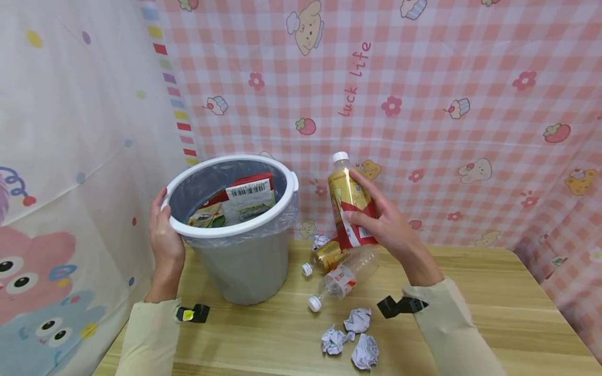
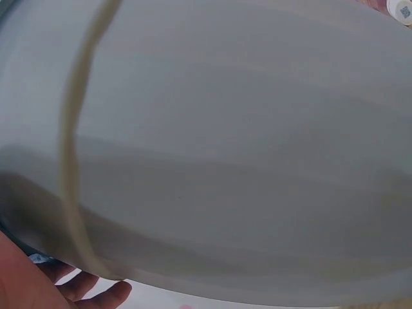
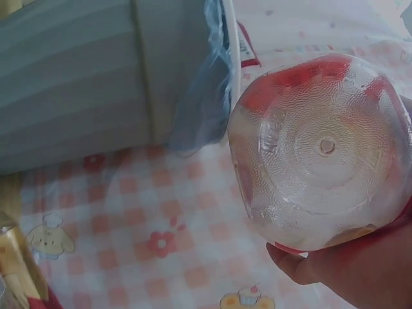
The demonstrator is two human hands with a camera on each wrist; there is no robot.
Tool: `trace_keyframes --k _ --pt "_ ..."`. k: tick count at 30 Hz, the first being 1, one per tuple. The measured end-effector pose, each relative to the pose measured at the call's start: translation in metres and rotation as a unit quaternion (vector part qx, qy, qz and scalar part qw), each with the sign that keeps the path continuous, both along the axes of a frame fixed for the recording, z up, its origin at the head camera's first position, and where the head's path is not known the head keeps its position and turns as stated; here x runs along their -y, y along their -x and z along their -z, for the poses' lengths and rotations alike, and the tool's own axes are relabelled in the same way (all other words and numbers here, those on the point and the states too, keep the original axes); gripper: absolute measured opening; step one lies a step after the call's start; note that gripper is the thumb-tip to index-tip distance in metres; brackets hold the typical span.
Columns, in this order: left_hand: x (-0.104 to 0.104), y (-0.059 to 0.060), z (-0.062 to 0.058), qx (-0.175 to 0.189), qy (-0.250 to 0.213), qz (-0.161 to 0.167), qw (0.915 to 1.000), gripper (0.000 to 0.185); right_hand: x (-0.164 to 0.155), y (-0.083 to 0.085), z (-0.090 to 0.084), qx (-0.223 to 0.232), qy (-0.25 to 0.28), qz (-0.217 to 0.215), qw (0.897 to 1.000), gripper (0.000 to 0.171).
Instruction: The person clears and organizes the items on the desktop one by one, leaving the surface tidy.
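My right hand (image 1: 392, 227) grips a plastic bottle (image 1: 345, 203) with a white cap and a gold and red label, held upright above the table, right of the trash can. Its clear base (image 3: 315, 154) faces the camera in the right wrist view. At the left side of the grey trash can (image 1: 244, 271), my left hand (image 1: 168, 240) holds the white rim (image 1: 226, 230); its fingers (image 2: 112, 296) show past the can's side in the left wrist view. A clear liner covers the rim's inside, and red and white printed packages (image 1: 251, 201) lie in the can.
Below the held bottle, a gold-labelled bottle (image 1: 329, 256) and a clear bottle (image 1: 340, 279) lie on the wooden table (image 1: 470, 313). Several crumpled paper balls (image 1: 364, 351) sit nearer the front, with another paper ball (image 1: 321, 241) at the back. A pink checked cloth (image 1: 451, 136) hangs behind.
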State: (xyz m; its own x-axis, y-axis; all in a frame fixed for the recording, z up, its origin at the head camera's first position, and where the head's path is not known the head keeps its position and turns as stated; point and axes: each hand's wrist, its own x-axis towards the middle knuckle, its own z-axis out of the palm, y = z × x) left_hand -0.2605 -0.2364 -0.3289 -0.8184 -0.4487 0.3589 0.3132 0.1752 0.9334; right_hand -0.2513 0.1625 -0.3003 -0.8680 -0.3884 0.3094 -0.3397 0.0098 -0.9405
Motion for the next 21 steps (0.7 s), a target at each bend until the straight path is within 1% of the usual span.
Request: trace_keyframes --k 8,14,21 --pt "0.002 0.000 0.001 -0.002 0.001 -0.001 1.0000 0.051 0.018 0.001 -0.017 -0.015 0.002 -0.011 1.000 0.076" --pt "0.001 -0.001 0.001 0.000 0.006 -0.003 1.0000 0.051 0.027 0.000 -0.024 -0.026 -0.001 -0.015 1.000 0.075" --pt "-0.001 -0.001 0.000 -0.002 0.005 0.000 1.0000 0.051 0.036 0.000 -0.032 -0.050 -0.017 -0.017 0.998 0.075"
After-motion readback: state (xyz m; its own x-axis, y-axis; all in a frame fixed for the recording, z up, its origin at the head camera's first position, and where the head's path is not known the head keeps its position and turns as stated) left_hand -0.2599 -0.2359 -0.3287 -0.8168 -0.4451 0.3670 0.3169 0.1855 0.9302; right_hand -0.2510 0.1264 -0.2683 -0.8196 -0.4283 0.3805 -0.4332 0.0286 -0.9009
